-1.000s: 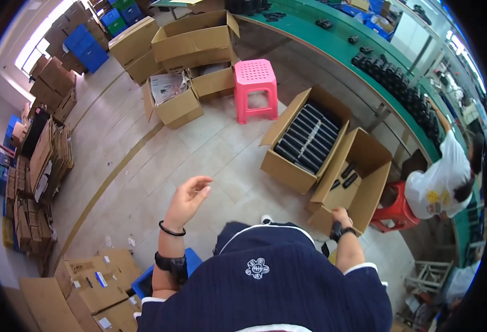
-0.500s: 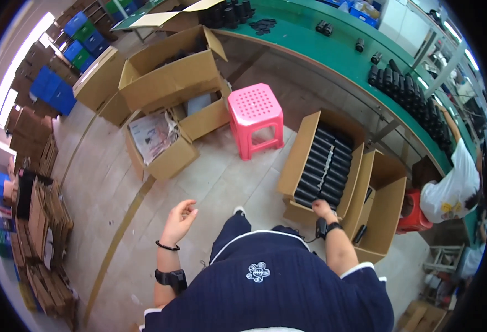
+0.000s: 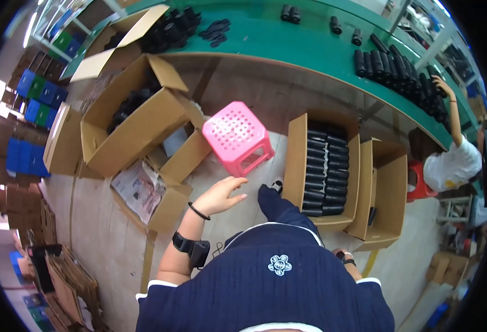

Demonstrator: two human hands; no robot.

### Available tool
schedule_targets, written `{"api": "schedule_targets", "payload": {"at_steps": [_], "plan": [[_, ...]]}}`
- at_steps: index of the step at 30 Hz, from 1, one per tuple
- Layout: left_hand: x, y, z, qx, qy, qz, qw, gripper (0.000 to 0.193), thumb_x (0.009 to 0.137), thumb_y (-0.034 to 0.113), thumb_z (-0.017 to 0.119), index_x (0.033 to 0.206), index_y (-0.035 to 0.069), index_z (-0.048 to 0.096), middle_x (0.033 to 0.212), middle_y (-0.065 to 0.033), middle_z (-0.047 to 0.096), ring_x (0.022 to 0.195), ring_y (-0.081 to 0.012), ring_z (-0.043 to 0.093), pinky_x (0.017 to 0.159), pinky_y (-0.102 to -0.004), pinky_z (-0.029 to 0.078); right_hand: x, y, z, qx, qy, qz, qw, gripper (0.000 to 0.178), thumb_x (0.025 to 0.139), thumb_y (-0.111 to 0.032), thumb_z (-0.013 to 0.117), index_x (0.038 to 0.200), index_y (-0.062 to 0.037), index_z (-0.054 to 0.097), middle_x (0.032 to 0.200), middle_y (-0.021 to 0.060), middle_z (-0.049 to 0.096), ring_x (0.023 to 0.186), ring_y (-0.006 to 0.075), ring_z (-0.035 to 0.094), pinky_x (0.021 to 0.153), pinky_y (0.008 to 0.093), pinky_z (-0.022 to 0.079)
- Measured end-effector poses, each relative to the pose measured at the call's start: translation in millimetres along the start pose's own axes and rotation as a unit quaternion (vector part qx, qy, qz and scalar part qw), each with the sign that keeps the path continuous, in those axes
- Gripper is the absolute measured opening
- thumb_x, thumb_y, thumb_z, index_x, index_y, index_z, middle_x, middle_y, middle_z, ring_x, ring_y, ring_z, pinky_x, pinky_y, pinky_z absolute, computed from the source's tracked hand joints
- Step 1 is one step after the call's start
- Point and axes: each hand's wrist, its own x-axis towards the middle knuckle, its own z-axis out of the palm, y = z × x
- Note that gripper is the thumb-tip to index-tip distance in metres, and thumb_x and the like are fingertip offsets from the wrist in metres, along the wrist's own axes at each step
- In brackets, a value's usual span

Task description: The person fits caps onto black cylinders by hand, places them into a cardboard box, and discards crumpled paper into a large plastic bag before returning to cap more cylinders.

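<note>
My left hand (image 3: 220,196) is out in front of me with its fingers apart and nothing in it. It is nearest to a pink plastic stool (image 3: 238,159) with a perforated seat, with a gap between them in the picture. Low at my right side is my right hand (image 3: 340,253), mostly hidden by my body, so its fingers cannot be made out. Ahead of it stands an open cardboard box (image 3: 295,166) holding two columns of black cylinders (image 3: 336,176). A second open carton (image 3: 387,188) is beside that box, with a few dark pieces inside.
A long green workbench (image 3: 265,41) runs across the back, bearing black cylindrical parts (image 3: 387,66). Several open cartons (image 3: 135,135) stand at left, one with paper (image 3: 138,191) on top. A co-worker (image 3: 452,163) sits at the bench on the right. Flattened cardboard (image 3: 74,282) is stacked lower left.
My right hand has drawn back from the box of black cylinders to my side. My left hand has moved right and forward, closer to the stool. The whole view has shifted.
</note>
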Motion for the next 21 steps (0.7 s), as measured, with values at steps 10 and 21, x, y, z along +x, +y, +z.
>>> {"api": "schedule_targets", "payload": {"at_steps": [10, 21], "plan": [[185, -23, -42, 0.017, -0.059, -0.014, 0.998, 0.044, 0.085, 0.023, 0.062, 0.121, -0.001, 0.055, 0.108, -0.0231, 0.061, 0.099, -0.0351, 0.061, 0.087, -0.0393, 0.048, 29, -207, -189, 0.247, 0.146, -0.239, 0.928, 0.028, 0.086, -0.008, 0.059, 0.114, -0.0032, 0.062, 0.082, 0.0041, 0.065, 0.067, 0.0127, 0.061, 0.061, 0.0281, 0.052], [399, 26, -31, 0.108, -0.251, 0.183, 0.945, 0.046, 0.086, 0.025, 0.064, 0.124, 0.000, 0.053, 0.114, -0.0206, 0.060, 0.103, -0.0326, 0.060, 0.089, -0.0390, 0.049, 20, -62, -5, 0.277, 0.146, 0.046, 0.948, 0.013, 0.080, -0.013, 0.061, 0.085, -0.0039, 0.068, 0.063, 0.0098, 0.061, 0.056, 0.0221, 0.058, 0.053, 0.0366, 0.047]]}}
